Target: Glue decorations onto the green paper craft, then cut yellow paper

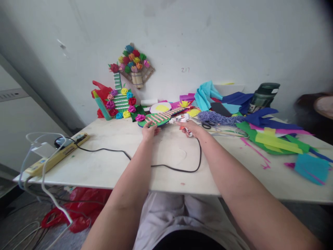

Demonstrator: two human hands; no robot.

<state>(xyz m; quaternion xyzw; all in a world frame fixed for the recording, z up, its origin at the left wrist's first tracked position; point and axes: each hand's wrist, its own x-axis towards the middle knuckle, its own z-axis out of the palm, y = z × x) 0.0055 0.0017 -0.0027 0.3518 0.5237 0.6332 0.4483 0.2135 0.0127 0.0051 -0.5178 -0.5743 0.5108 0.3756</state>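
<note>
My left hand [151, 131] grips the near left edge of a green guitar-shaped craft [159, 119], thumb on top and fingers curled at the rim. Pale strips cross the craft's face. A pink paper flower [140, 117] sits at its left end and a yellow paper flower [184, 103] near its far right end. In my right hand [191, 128], fingers wrapped round the handle, is a white hot glue gun [183, 118] with an orange trigger. Its nozzle points left, close to the craft's right side; whether it touches cannot be made out.
A black cord [179, 170] loops over the table [104, 170] towards a yellow power strip [61, 152]. A flowered green craft [121, 100] stands against the wall. Purple yarn [218, 118], scissors [206, 125], coloured paper [275, 140] and a dark bottle [262, 98] lie or stand right.
</note>
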